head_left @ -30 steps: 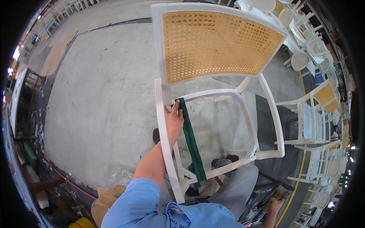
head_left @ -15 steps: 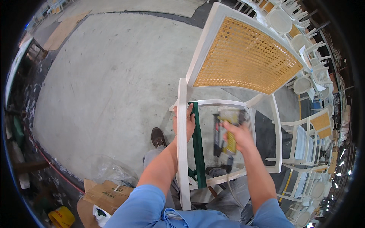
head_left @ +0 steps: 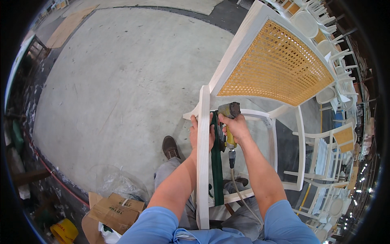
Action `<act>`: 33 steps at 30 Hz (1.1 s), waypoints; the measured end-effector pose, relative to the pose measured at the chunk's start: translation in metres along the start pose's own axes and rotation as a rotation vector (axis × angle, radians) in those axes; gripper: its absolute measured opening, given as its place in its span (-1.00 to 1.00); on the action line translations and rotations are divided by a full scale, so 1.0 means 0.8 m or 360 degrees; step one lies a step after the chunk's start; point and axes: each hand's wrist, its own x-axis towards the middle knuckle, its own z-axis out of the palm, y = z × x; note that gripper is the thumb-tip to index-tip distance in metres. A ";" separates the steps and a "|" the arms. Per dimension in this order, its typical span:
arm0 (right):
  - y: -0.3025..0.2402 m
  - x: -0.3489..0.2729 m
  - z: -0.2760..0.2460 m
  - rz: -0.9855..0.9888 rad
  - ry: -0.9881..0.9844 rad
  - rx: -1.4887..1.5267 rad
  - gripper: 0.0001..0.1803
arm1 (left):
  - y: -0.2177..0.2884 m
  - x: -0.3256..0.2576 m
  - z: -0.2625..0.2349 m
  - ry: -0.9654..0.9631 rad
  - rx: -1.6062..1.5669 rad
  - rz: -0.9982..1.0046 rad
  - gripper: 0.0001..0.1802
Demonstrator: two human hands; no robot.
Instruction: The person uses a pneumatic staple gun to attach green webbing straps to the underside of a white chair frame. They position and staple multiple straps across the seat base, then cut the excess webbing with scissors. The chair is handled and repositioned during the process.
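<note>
While standing over the white chair frame [head_left: 202,162], seen from the head camera with the caned backrest [head_left: 276,67] at one o'clock. Left hand [head_left: 199,132] clenched over the frame's left rail near the rear corner, fingers pressing the end of a green webbing strap [head_left: 216,171] against the wood. Right hand [head_left: 236,127] wrapped tight around the grip of a yellow-and-grey pneumatic stapler [head_left: 227,122], nose tucked down at the strap's top end, just beside the left fingers. Air hose [head_left: 239,191] trailing from the tool's base toward six o'clock, between the forearms. Strap running from centre straight down toward six o'clock, parallel to the rail and touching it along the inner edge.

Judged by look: webbing soft, limp, likely stretchy, so best pinched flat close to the fastening point and kept taut. Frame stiff, fairly light, painted and easy to scuff; firmest hold on the side rail, never on the cane panel, which seems fragile and springy. Stapler heavy for its size, nose-weighted; full-palm hold on the handle, fingers kept off the muzzle.

Brown shoe [head_left: 170,147] on concrete floor [head_left: 122,81] at nine o'clock of the hands. Cardboard boxes [head_left: 113,209] and clear plastic wrap [head_left: 118,183] at seven o'clock. More white chairs [head_left: 329,150] stacked at three o'clock.
</note>
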 end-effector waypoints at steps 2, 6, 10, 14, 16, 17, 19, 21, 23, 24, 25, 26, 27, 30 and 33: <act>0.004 0.003 0.002 -0.0015 0.0000 0.0014 -0.75 | 0.001 0.000 -0.002 -0.0018 0.0021 -0.0004 -0.30; 0.010 0.007 0.002 -0.0035 0.0014 -0.0024 -0.76 | 0.001 0.000 -0.003 -0.0021 0.0002 -0.0023 -0.30; 0.016 0.011 -0.003 -0.0035 0.0005 -0.0023 -0.76 | 0.003 0.002 0.001 -0.0030 -0.0078 -0.0015 -0.31; 0.016 0.006 -0.001 -0.0068 0.0047 0.0045 -0.76 | -0.006 0.003 0.010 0.0005 -0.0264 0.0003 -0.35; 0.015 0.005 0.005 -0.0049 0.0009 0.0048 -0.76 | -0.013 0.004 0.016 0.0041 -0.0418 -0.0024 -0.38; 0.014 0.005 0.008 -0.0041 -0.0013 0.0049 -0.76 | -0.018 0.004 0.019 0.0059 -0.0465 -0.0030 -0.39; 0.013 0.002 0.006 -0.0028 -0.0019 0.0072 -0.77 | -0.016 0.002 0.022 0.0054 -0.0514 -0.0036 -0.40; 0.014 0.002 0.006 -0.0017 -0.0023 0.0073 -0.77 | -0.016 0.001 0.024 0.0049 -0.0534 -0.0043 -0.41; 0.015 0.002 0.008 -0.0007 -0.0022 0.0050 -0.77 | -0.017 -0.001 0.024 0.0040 -0.0545 -0.0050 -0.42; 0.017 0.003 0.008 -0.0013 -0.0017 0.0052 -0.77 | -0.017 -0.002 0.024 0.0041 -0.0553 -0.0054 -0.42; 0.019 0.003 0.008 -0.0019 -0.0013 0.0054 -0.77 | -0.016 -0.001 0.024 0.0039 -0.0559 -0.0055 -0.43; 0.021 0.004 0.008 -0.0024 -0.0009 0.0055 -0.77 | -0.016 -0.002 0.024 0.0038 -0.0566 -0.0056 -0.43; 0.021 0.004 0.009 -0.0032 -0.0011 0.0069 -0.77 | -0.016 -0.002 0.024 0.0039 -0.0572 -0.0061 -0.44; 0.020 0.004 0.011 -0.0049 -0.0021 0.0097 -0.76 | -0.017 -0.002 0.023 0.0045 -0.0599 -0.0074 -0.45; 0.017 0.003 0.012 -0.0052 -0.0047 0.0078 -0.78 | -0.017 -0.004 0.024 0.0040 -0.0619 -0.0090 -0.46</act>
